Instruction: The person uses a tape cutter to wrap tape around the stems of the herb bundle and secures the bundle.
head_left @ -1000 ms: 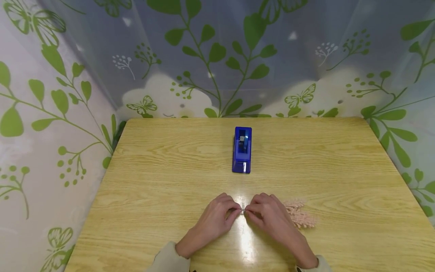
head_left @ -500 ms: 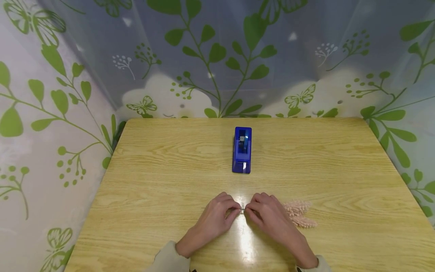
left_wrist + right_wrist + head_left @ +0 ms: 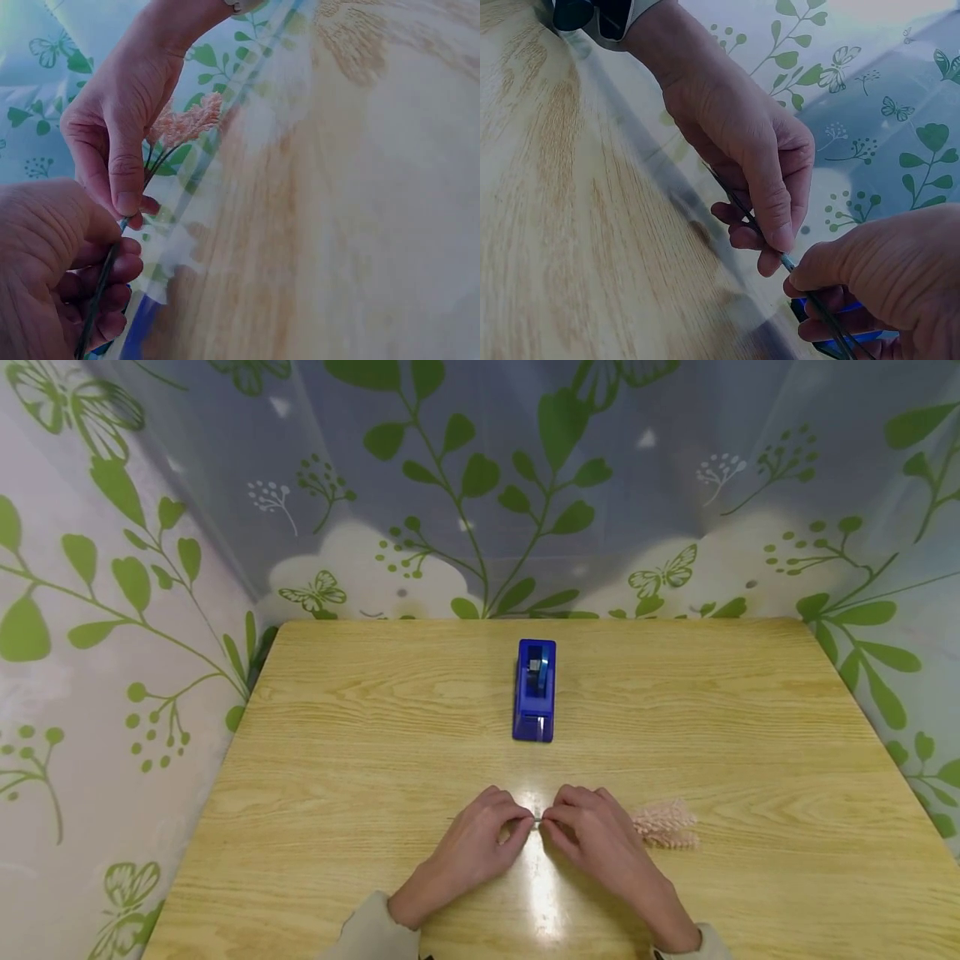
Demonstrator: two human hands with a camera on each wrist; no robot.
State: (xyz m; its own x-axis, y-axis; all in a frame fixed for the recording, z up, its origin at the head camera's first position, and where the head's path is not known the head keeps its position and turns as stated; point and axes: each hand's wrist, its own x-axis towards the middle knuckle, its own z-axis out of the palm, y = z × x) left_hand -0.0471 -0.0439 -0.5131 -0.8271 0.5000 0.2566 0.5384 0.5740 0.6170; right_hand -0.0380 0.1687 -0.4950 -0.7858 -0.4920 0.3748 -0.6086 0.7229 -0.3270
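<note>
Pink flower sprigs [image 3: 666, 824] on thin dark green stems [image 3: 101, 289] are held crosswise over the table. My left hand [image 3: 480, 828] pinches the stems between thumb and fingers, and their thin ends stick out beyond it to the left. Close beside it, my right hand [image 3: 596, 835] pinches the same stems nearer the blossoms, which show past its right side. In the right wrist view, a short pale, shiny band [image 3: 787, 262] is on the stems in the small gap between the fingertips. Part of the stems is hidden by the fingers.
A blue tape dispenser [image 3: 534, 693] stands on the wooden table [image 3: 360, 718] ahead of the hands, a short end of tape at its front. Patterned cloth [image 3: 480, 527] with green leaves and butterflies surrounds the table's back and sides.
The flower sprigs have turned about their stems, and the blossoms sit closer together. The pale strip between the fingertips shows less than before. Both hands stay nearly in place.
</note>
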